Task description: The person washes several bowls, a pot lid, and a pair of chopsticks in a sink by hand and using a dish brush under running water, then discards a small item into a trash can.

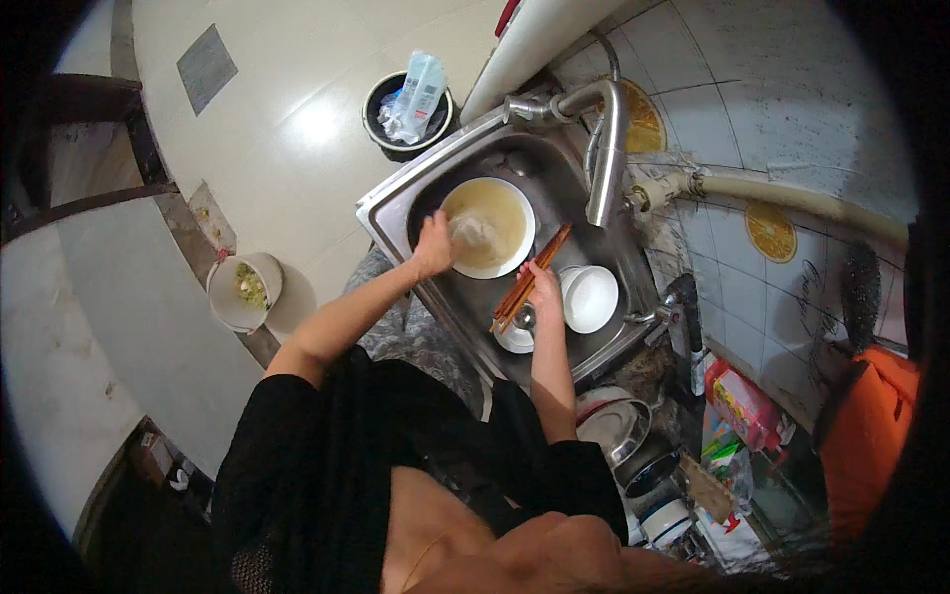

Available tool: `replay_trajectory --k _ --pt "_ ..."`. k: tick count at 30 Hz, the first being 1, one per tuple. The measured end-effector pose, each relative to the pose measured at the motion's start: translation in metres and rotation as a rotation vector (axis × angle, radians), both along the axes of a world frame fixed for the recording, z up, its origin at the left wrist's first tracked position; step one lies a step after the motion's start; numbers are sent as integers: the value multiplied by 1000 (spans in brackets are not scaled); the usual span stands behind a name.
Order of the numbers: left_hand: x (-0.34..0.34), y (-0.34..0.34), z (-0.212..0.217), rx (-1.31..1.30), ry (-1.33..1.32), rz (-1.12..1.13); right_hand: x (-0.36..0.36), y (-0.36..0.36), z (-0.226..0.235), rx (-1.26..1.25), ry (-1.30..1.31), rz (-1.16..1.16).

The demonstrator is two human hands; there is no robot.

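Observation:
A white bowl (530,226) of cloudy yellowish liquid stands in the steel sink (421,203). Something pale, perhaps a cloth or foam, shows in the liquid (482,236). My left hand (435,245) is at the bowl's left rim, its fingers blurred and partly over the edge; their grip is unclear. My right hand (542,288) is closed around a bundle of brown chopsticks (529,280), held slantwise between the bowl and smaller white bowls (592,299) on the right. Another white dish (516,340) lies below the chopsticks, partly hidden, with a metal utensil by it.
A metal faucet (609,168) reaches over the sink's right side. A black bin (381,129) with plastic bags stands beyond it. On the left floor is a white bucket (230,297) with food scraps. Pots (611,421) and a pink bottle (742,401) crowd the lower right.

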State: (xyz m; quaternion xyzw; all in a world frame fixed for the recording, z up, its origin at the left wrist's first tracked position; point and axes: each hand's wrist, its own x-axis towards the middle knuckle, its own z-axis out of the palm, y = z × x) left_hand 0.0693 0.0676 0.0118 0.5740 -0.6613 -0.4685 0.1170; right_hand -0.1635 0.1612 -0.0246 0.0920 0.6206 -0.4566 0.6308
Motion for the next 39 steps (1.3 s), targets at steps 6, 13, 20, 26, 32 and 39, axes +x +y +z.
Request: replay_trajectory --k 6,13,20,26,32,39 --pt "-3 -25 10 239 -185 69 10 2 -19 141 463 166" --pt "-5 -32 14 122 -365 -127 17 -78 14 -252 1122 557" --pt "-8 -13 19 134 -562 -266 34 -195 11 -210 1125 1201" --pt "-8 8 22 143 -568 -355 47 -227 -24 176 498 1494" --pt "1 1 27 96 -399 -361 64 -220 -21 359 1052 1727" --pt "10 3 40 133 -303 -360 68 -225 -88 -17 1133 2285"
